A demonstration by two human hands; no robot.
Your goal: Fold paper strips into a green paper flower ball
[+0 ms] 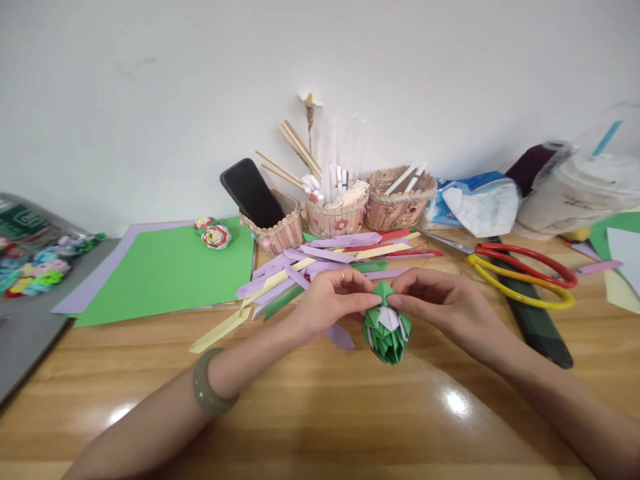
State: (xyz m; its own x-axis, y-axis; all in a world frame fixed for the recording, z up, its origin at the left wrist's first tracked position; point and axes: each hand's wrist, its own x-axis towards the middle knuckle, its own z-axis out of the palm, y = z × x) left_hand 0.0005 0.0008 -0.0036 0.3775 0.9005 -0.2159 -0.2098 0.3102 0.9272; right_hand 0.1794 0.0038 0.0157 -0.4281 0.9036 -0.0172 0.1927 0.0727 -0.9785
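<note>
A green and white folded-paper ball (390,333), made of many pointed pieces, is held up above the wooden table. My left hand (336,300) pinches its upper left side between thumb and fingers. From the other side my right hand (435,303) pinches the top edge, its thumb close to a pointed green flap. Behind my hands lies a loose pile of folded paper strips (320,257) in purple, yellow, red and green. Some fingertips are hidden behind the ball.
Green paper sheets (170,267) carry small paper flowers (216,236) at left. Decorated baskets (336,219) along the wall hold a phone (253,193), sticks and pens. Red-and-yellow-handled scissors (525,267) lie right, over a dark flat strip (537,327). A tissue pack (473,197) stands behind.
</note>
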